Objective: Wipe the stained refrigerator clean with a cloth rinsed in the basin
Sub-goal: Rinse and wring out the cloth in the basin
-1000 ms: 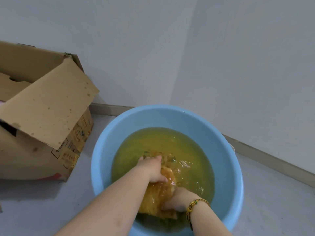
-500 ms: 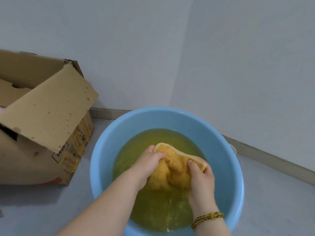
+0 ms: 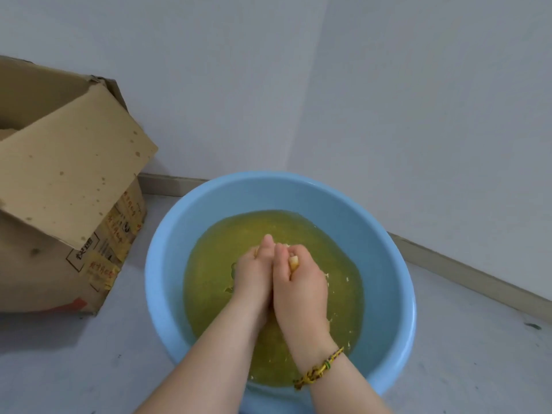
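Note:
A round light-blue basin (image 3: pixel 388 252) stands on the grey floor, holding yellow-green water (image 3: pixel 209 282). My left hand (image 3: pixel 254 273) and my right hand (image 3: pixel 301 288) are pressed side by side over the water, both clenched around a yellow-orange cloth (image 3: pixel 293 261). Only small bits of the cloth show between the fingers; the rest is hidden inside my fists. A braided yellow bracelet is on my right wrist. The refrigerator is not in view.
An open, stained cardboard box (image 3: pixel 68 186) sits on the floor to the left of the basin, one flap hanging out toward it. White walls meet in a corner just behind the basin, with a baseboard (image 3: pixel 466 273) along the floor.
The cloth was under water, then lifted and spread between my hands. Now both hands have closed together and bunched it into my fists above the water.

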Tool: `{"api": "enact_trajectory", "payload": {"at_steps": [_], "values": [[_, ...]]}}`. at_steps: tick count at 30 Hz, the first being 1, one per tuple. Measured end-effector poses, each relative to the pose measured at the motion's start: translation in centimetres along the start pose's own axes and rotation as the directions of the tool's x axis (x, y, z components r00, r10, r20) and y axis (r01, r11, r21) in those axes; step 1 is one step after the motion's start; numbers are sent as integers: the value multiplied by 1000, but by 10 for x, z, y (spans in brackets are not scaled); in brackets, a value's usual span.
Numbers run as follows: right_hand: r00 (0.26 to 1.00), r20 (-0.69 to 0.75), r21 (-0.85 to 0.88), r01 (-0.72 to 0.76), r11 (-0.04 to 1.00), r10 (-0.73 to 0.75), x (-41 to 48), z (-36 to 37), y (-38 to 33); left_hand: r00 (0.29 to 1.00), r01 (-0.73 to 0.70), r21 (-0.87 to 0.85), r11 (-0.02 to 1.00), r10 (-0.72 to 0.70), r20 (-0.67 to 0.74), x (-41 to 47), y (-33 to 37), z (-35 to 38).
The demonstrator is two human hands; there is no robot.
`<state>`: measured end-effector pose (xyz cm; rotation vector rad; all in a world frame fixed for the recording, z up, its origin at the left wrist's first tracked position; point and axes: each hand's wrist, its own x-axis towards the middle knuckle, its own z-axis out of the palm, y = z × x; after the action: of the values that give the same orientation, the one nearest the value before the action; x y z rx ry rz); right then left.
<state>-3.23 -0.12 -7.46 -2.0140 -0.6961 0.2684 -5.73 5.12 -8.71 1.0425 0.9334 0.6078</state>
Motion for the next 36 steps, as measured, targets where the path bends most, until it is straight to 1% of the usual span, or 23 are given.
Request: {"api": "enact_trajectory", "payload": {"at_steps": [1,3,5,6,8,9,11,12,14,16,18,19,21,22,24,26,28,29,30,31,33,34,36], "values": [[999,-8,-25,36,999,-36,-1,0,0,998,56,-48,997,-55,30,0,2,-1],[999,32,-78,26,997,-24,15,-3,2,990,113,-30,993,-110,86,-2,3,-2],[991,82,-96,-94,991,102,34,-10,7,986,128,-24,991,-125,111,-2,7,-6],[981,64,-42,-183,982,185,42,-14,12,986,113,-7,994,-112,121,0,9,-9],[936,15,158,-349,924,351,45,-22,23,980,108,136,985,-128,153,5,12,-17],[913,40,233,-404,885,406,43,-24,29,971,131,215,968,-168,167,9,13,-22],[870,170,261,-492,831,462,36,-25,35,942,209,355,911,-286,178,17,12,-30],[854,239,238,-514,824,463,34,-23,37,925,249,429,869,-344,160,21,11,-34],[831,316,107,-511,853,458,32,-16,44,902,293,558,777,-417,106,28,5,-40],[832,315,-151,-431,889,457,35,-9,53,912,288,637,715,-409,46,36,-3,-43],[829,324,-437,-297,849,457,36,-3,62,934,230,772,593,-356,-5,43,-12,-46],[822,330,-534,-242,810,464,36,1,65,945,205,830,519,-324,-31,44,-14,-47],[831,296,-619,-209,757,472,36,6,72,954,188,884,427,-292,-62,44,-21,-45],[844,265,-623,-220,751,467,35,7,74,951,199,882,427,-301,-69,44,-23,-44],[864,201,-608,-259,751,461,34,6,77,941,251,835,490,-326,-91,43,-26,-41],[850,183,-510,-347,787,494,36,3,76,926,312,712,629,-370,-79,45,-30,-40],[820,207,-220,-493,842,534,37,-3,67,917,368,503,782,-395,-55,44,-28,-37],[819,215,-37,-538,842,532,35,-7,60,927,358,409,839,-371,-50,41,-25,-36],[835,211,130,-539,832,508,32,-11,52,942,327,321,889,-332,-41,39,-21,-33],[860,199,256,-508,822,469,30,-12,45,957,287,246,926,-290,-26,36,-17,-29],[918,153,382,-397,835,366,22,-12,31,976,205,145,968,-212,39,25,-6,-17],[949,126,385,-314,868,288,18,-10,25,980,166,98,981,-175,96,16,-1,-10],[990,108,306,-120,944,91,12,-7,17,978,109,-38,993,-100,183,1,7,-1]]}}
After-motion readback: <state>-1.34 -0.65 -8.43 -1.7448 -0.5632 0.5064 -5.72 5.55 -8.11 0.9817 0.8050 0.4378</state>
